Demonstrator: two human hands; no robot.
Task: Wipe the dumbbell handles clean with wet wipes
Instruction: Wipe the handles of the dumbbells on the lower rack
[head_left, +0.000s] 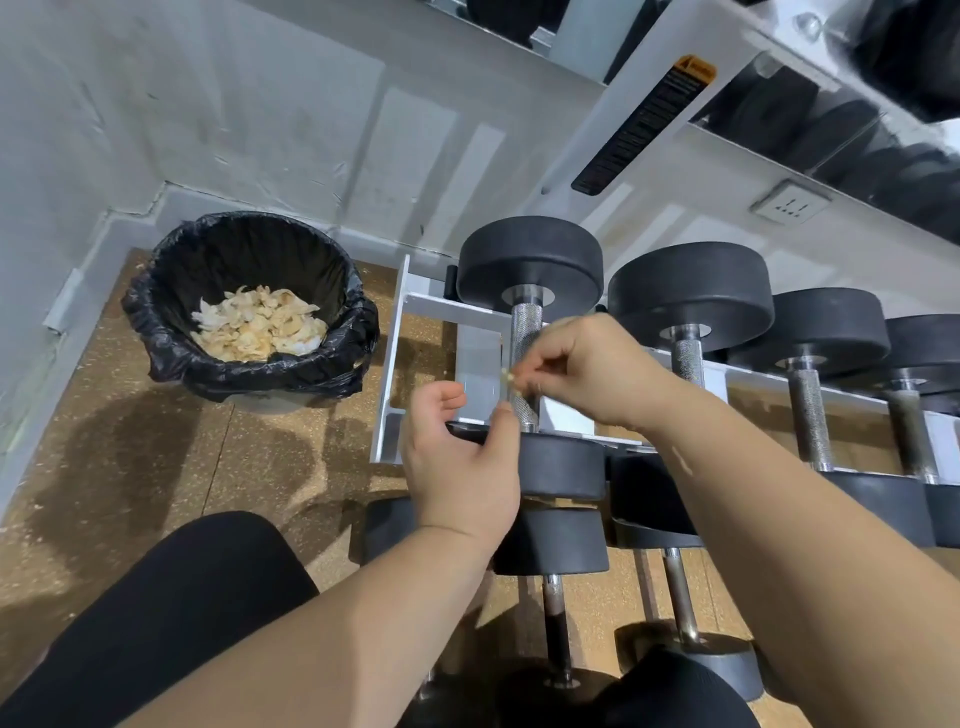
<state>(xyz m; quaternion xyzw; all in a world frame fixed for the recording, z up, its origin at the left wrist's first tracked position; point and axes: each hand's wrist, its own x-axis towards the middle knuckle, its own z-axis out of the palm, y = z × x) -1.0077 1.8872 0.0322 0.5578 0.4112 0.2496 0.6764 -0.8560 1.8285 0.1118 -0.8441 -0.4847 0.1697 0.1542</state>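
A black dumbbell with a knurled steel handle (525, 343) lies on the white rack (395, 358), leftmost in its row. My right hand (587, 369) is in front of that handle and pinches a tiny yellowish scrap (508, 375) between thumb and fingertips. My left hand (462, 457) hovers just below, palm up with fingers loosely curved, its fingertips close to the handle's lower end. No full wet wipe shows in either hand.
A bin with a black liner (171, 332) stands on the floor to the left, holding several used wipes (260, 325). More dumbbells (691, 296) fill the rack to the right and the lower tier (550, 545). My knees are at the bottom.
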